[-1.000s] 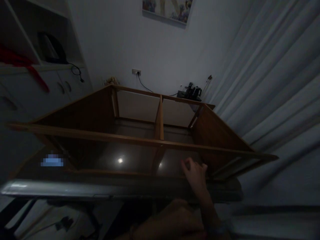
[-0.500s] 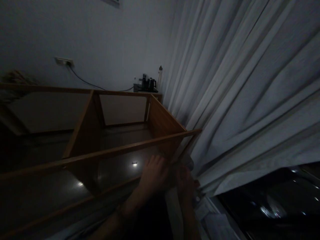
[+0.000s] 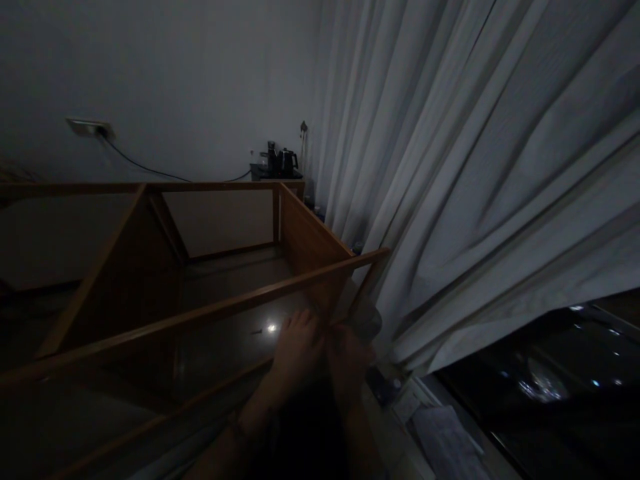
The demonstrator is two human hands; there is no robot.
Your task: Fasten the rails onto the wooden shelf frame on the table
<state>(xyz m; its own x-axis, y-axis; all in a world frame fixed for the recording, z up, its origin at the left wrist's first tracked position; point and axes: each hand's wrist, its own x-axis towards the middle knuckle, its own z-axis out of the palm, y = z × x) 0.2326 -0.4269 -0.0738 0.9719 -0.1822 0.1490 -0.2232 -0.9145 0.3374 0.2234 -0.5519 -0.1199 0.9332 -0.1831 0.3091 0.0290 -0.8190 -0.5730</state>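
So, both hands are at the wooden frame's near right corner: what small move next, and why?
Probably steady that corner of the wooden frame with left hand and right hand, then ease it away from the curtain, which hangs close beside it; the grip is too dark to judge.

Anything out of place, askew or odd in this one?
Yes: the wooden cabinet frame lies tipped over, open side up, on a glossy dark surface rather than standing upright. The left hand and right hand meet at its near right corner, close beside the curtain. The dim light hides what they grip.
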